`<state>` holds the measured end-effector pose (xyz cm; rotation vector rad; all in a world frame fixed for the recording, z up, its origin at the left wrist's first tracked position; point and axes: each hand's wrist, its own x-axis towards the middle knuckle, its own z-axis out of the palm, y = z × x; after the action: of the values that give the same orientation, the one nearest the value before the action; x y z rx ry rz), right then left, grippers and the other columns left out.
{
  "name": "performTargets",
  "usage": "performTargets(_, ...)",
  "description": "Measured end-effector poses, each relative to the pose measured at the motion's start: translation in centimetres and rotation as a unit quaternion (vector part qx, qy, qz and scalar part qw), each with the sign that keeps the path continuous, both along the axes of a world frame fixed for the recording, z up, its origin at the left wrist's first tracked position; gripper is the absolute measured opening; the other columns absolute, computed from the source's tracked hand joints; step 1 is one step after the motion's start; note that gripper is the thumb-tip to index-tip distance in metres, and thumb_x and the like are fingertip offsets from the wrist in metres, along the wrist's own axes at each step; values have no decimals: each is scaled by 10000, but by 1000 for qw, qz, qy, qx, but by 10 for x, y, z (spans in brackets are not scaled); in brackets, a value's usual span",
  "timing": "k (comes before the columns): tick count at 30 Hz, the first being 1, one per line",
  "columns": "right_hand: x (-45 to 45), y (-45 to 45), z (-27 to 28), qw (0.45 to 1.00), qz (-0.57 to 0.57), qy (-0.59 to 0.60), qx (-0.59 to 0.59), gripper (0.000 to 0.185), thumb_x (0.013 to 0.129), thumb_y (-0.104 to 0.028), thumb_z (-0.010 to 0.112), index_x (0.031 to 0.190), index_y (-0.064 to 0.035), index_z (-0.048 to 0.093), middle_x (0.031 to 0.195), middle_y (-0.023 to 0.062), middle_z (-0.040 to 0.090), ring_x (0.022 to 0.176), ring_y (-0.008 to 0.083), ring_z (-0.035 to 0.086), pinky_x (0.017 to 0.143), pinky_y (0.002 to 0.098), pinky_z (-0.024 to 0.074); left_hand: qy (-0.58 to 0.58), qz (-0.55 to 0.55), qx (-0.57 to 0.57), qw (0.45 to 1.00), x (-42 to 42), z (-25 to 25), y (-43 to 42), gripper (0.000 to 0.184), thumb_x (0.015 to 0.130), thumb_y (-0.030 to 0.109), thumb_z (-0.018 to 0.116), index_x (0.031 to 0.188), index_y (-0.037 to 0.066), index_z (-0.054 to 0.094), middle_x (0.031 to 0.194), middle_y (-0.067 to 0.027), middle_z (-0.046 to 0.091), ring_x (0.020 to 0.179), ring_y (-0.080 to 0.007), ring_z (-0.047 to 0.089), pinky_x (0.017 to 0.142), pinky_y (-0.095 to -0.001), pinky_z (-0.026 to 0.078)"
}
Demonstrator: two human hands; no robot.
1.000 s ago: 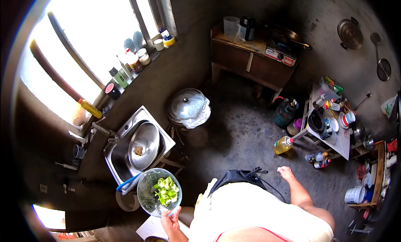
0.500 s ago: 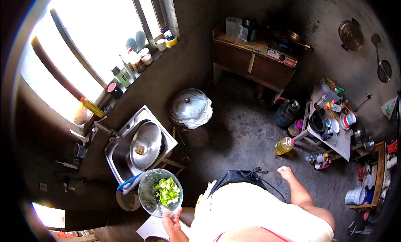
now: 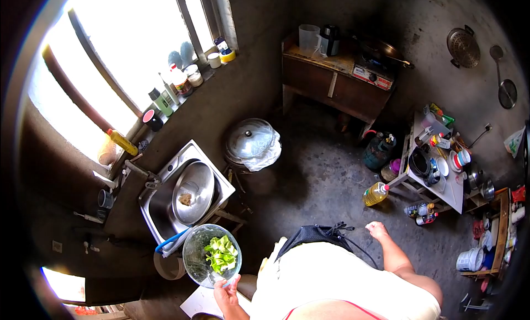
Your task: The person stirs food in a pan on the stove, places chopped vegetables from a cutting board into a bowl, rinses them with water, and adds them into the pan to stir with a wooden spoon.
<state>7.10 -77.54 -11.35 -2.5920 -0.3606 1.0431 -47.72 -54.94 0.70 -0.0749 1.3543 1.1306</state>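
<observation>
Left hand [image 3: 227, 293] grasps the near rim of the clear bowl [image 3: 194, 254], which contains green leaves [image 3: 222, 254] and overlaps the near corner of the sink [image 3: 223, 188] in view; contact cannot be confirmed. Right hand [image 3: 377, 229] is well apart, with no object visible in it; finger closure cannot be determined. Caution: with one-sided support, wrist rotation or striking the sink edge could tilt the bowl and spill the leaves.

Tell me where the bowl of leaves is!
In the head view, the clear bowl of green leaves is at the lower left, gripped at its rim by the left hand, next to the metal sink.
</observation>
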Motion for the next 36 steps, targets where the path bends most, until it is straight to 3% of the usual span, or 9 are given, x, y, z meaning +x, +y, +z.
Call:
performTargets(3, 1, -3, -4, 1000, 12, -13, -3, 261, 830, -325, 602, 943, -100, 670, 880, 118, 677, 824, 231, 645, 796, 354, 480, -1, -8, 8, 1000, 2, 5, 0, 389, 665, -9, 501, 1019, -115, 379, 986, -288, 567, 756, -457, 631, 625, -388, 610)
performTargets(5, 0, -3, 1, 1000, 18, -3, 16, 193, 876, -246, 555, 914, -97, 672, 640, 47, 610, 521, 123, 532, 503, 295, 443, -7, -5, 8, 1000, 2, 5, -1, 393, 666, -8, 501, 1023, -114, 378, 987, -289, 568, 756, -457, 631, 621, -384, 610)
performTargets(11, -11, 15, 36, 995, -48, 84, -1, 208, 901, -266, 523, 938, -100, 645, 555, 33, 553, 408, 107, 462, 394, 273, 383, -5, -6, 17, 1000, -3, 5, -5, 471, 668, -9, 494, 1077, -158, 312, 995, -344, 539, 784, -490, 612, 628, -388, 611)
performTargets(19, -14, 25, 32, 998, -9, 68, 4, 235, 909, -275, 509, 916, -91, 655, 553, 29, 550, 423, 108, 473, 418, 277, 403, -4, 14, 34, 999, -8, 13, -7, 524, 660, -20, 497, 1093, -196, 260, 986, -383, 518, 808, -530, 591, 632, -398, 613)
performTargets(21, -17, 27, 31, 998, -5, 65, 8, 236, 909, -276, 512, 913, -90, 657, 558, 29, 551, 433, 108, 478, 428, 279, 409, 6, 21, 19, 1000, -9, 17, -7, 362, 680, -12, 488, 1015, -104, 385, 977, -285, 549, 747, -453, 625, 657, -454, 603)
performTargets(27, -15, 28, 15, 999, 30, 39, 8, 243, 890, -291, 533, 900, -91, 671, 591, 40, 571, 489, 120, 516, 489, 286, 442, -3, 46, 39, 998, -17, 20, -12, 343, 678, -27, 489, 988, -115, 372, 1013, -300, 507, 764, -497, 601, 675, -499, 595)
performTargets(30, -13, 38, 15, 998, 65, 6, -1, 249, 872, -306, 553, 889, -94, 682, 636, 51, 597, 546, 131, 551, 534, 300, 458, 3, 48, 33, 998, -22, 16, -13, 350, 670, -35, 492, 990, -112, 374, 1010, -295, 502, 789, -496, 595, 678, -515, 591)
performTargets(32, -4, 45, 6, 998, 56, 13, -20, 265, 830, -356, 569, 872, -121, 686, 736, 75, 654, 703, 186, 616, 714, 337, 478, 8, 64, 33, 997, -19, 19, -13, 342, 667, -37, 494, 982, -111, 381, 1004, -289, 505, 798, -484, 598, 676, -517, 592)
performTargets(36, 21, 75, -4, 994, 106, -1, -9, 274, 820, -365, 587, 890, -120, 688, 811, 101, 666, 792, 210, 630, 757, 346, 475, 8, 92, 45, 995, -19, 13, -13, 333, 662, -41, 496, 973, -117, 403, 1017, -275, 512, 823, -454, 603, 678, -519, 593)
